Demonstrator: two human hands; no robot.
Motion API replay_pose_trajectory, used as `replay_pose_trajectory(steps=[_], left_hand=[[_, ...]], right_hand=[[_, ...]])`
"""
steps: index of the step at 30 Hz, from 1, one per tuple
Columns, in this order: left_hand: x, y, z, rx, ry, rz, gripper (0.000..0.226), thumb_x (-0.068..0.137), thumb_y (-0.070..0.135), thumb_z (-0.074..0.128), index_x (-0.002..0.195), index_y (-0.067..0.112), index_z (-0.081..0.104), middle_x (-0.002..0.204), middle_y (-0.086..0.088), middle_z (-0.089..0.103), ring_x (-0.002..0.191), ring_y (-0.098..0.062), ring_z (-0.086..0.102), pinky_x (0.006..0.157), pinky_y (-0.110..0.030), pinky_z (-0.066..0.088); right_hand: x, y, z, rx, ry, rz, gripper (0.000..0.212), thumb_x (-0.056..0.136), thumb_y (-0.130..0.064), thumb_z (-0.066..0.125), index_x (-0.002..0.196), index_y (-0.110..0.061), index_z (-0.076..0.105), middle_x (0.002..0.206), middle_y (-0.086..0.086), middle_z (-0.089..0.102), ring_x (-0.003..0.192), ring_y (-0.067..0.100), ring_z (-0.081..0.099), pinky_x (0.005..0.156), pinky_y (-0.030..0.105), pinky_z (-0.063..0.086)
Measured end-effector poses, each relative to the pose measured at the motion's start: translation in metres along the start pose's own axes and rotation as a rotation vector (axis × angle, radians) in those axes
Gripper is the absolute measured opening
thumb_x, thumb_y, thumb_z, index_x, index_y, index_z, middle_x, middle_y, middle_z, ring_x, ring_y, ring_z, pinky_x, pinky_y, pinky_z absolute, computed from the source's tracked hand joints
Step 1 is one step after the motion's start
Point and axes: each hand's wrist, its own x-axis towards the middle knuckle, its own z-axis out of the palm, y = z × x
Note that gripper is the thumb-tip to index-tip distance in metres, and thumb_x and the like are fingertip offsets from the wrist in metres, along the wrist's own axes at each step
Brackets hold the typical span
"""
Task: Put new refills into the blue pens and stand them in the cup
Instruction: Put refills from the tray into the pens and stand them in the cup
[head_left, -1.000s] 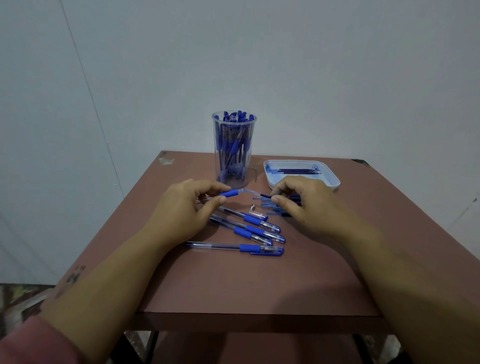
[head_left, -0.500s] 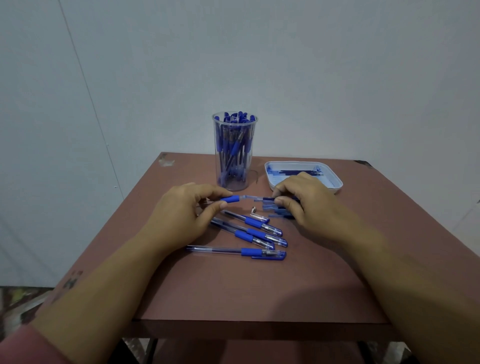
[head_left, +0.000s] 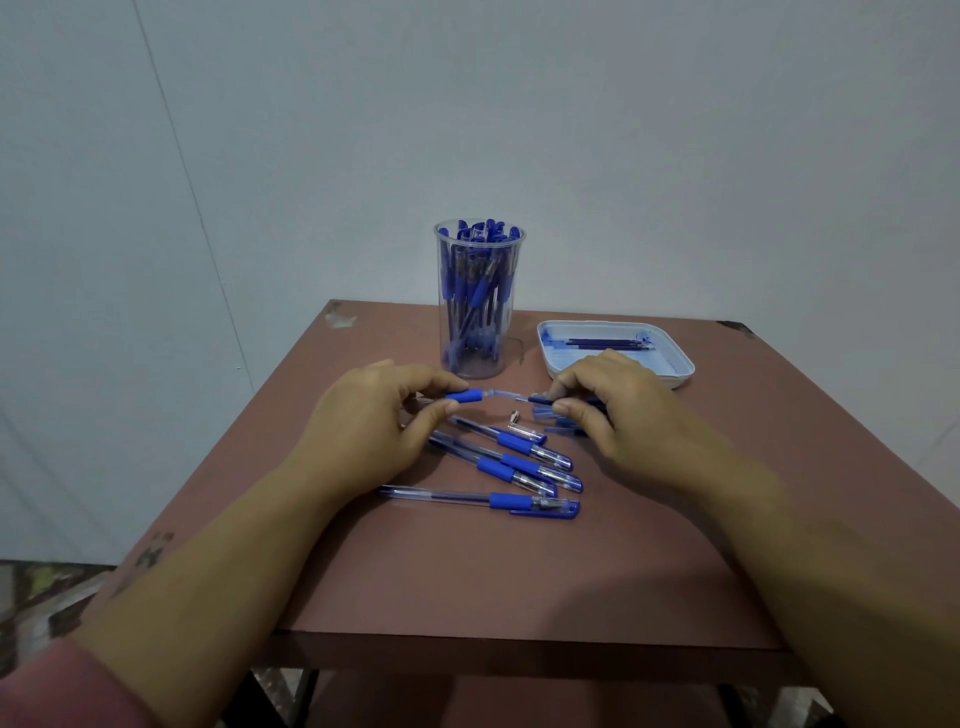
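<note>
Between the two sets of fingertips, just above the table, a threading job is under way. The left hand pinches the blue pen at its rubber grip, forefinger on top and thumb beneath. The right hand pinches the dark refill between thumb and forefinger, aimed at the barrel's clear mouth. I cannot tell whether it has entered.

The refill looks thin, so a push off the barrel's line would probably bend it or jam it at the mouth. Just below the right fingertips lies a small metal tip, which a brushing knuckle could flick away. Loose pens lie under the left fingers and could roll if nudged. Beyond both hands stand the crowded cup and the tray.
</note>
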Motion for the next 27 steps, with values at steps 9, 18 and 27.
replay_pose_trajectory(steps=[9,18,27], left_hand=[[0.0,0.0,-0.001,-0.04,-0.019,0.003,0.023,0.087,0.034,0.07,0.108,0.043,0.07,0.077,0.024,0.06,0.075,-0.003,0.058,0.067,-0.024,0.048],[0.002,0.007,0.0,-0.039,-0.036,0.081,0.023,0.086,0.039,0.066,0.108,0.04,0.071,0.078,0.015,0.062,0.072,-0.007,0.059,0.067,-0.03,0.051],[0.002,0.007,-0.001,-0.036,-0.027,0.097,0.025,0.085,0.037,0.066,0.11,0.037,0.071,0.079,0.016,0.063,0.072,-0.007,0.058,0.066,-0.033,0.052]], right_hand=[[0.0,0.0,0.0,-0.019,0.029,-0.029,0.009,0.092,-0.016,0.061,0.091,-0.025,0.064,0.088,-0.014,0.061,0.087,0.005,0.05,0.077,0.019,0.039],[0.007,-0.01,0.009,-0.048,0.098,-0.138,0.018,0.09,-0.037,0.064,0.107,-0.033,0.063,0.093,-0.021,0.06,0.089,0.001,0.047,0.085,0.029,0.038],[0.006,-0.015,0.009,0.029,0.064,-0.14,0.027,0.091,-0.033,0.065,0.117,-0.033,0.065,0.097,-0.019,0.062,0.092,0.0,0.049,0.085,0.016,0.038]])
